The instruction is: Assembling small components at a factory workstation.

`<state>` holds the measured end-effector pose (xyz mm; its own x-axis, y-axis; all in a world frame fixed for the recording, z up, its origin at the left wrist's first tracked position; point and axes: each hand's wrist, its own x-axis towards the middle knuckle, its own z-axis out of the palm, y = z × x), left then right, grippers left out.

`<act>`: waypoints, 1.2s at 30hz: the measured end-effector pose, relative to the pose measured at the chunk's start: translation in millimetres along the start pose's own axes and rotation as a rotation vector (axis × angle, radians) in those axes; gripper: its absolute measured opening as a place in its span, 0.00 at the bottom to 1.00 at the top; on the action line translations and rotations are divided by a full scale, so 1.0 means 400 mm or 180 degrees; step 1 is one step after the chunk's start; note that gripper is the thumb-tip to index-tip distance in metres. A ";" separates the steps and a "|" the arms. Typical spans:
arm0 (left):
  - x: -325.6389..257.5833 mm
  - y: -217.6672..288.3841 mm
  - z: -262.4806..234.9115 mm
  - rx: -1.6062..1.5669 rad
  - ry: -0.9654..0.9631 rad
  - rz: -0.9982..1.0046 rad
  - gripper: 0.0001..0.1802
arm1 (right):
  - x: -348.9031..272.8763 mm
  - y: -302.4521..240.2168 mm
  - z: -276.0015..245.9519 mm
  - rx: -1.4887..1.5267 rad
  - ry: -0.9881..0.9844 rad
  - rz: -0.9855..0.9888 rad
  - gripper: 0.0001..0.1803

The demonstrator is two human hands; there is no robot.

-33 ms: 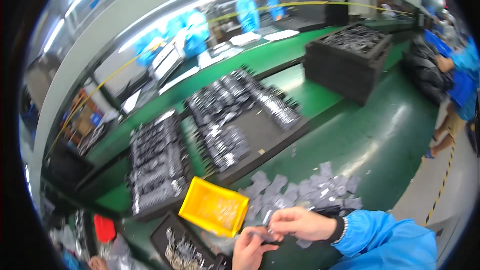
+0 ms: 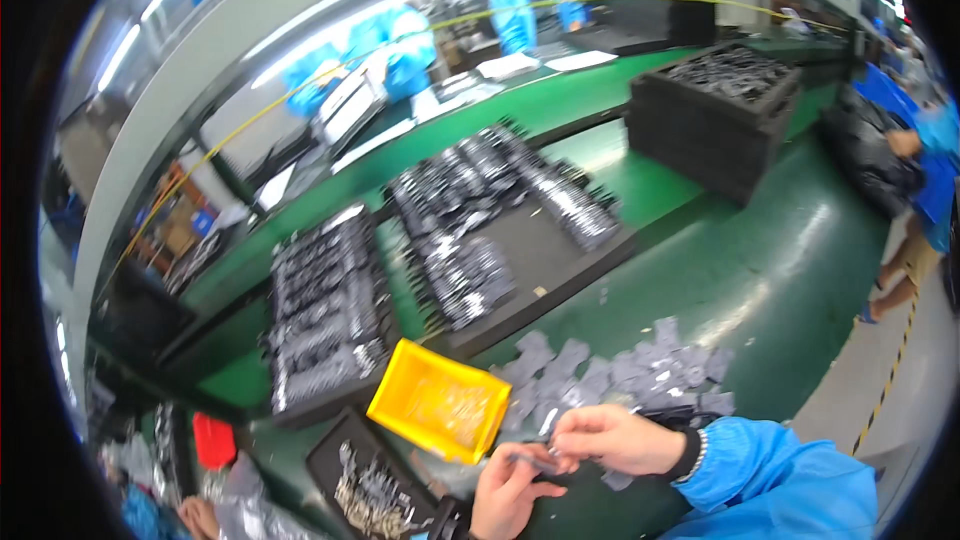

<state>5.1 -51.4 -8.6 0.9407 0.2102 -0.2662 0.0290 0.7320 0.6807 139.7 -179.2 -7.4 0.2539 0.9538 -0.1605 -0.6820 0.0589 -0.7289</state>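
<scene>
My left hand (image 2: pixel 508 492) is closed, with a small dark grey piece (image 2: pixel 540 462) pinched between thumb and fingers. My right hand (image 2: pixel 622 442) meets it there, thumb and fingertips pressed together at the piece's end. Whatever tiny part sits in the right fingertips is too small to name. Just beyond both hands lies a loose spread of flat grey pieces (image 2: pixel 645 365) on the green bench. A yellow bin (image 2: pixel 395 398) holding small clear bits stands beside my left hand, tilted in view.
A black tray (image 2: pixel 322 468) of small metal parts lies left of my hands. Two dark foam trays (image 2: pixel 330 315) with rows of black parts stand farther off. A stacked black foam box (image 2: pixel 700 145) is at the back right. Co-workers in blue (image 2: pixel 405 50) sit across.
The whole view has shifted slightly, so the bench things appear a little farther right. My hands stay together at the grey piece, with only slight finger movement.
</scene>
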 end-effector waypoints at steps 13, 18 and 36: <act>0.014 -0.022 -0.060 -0.0918 -0.0938 0.0014 0.12 | -0.002 0.004 0.040 -0.0233 0.0364 0.0106 0.04; 0.008 -0.022 -0.052 -0.1102 -0.1012 -0.0011 0.09 | -0.007 -0.006 0.047 -0.0111 0.0120 -0.0009 0.07; 0.020 -0.054 -0.045 0.0452 0.0210 0.0696 0.05 | 0.001 0.021 0.041 0.0020 0.0619 0.0366 0.06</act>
<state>6.1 -54.0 -37.8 0.9059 0.3986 -0.1429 -0.1211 0.5673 0.8145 123.0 -173.5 -2.6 0.3013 0.8796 -0.3681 -0.7183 -0.0446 -0.6943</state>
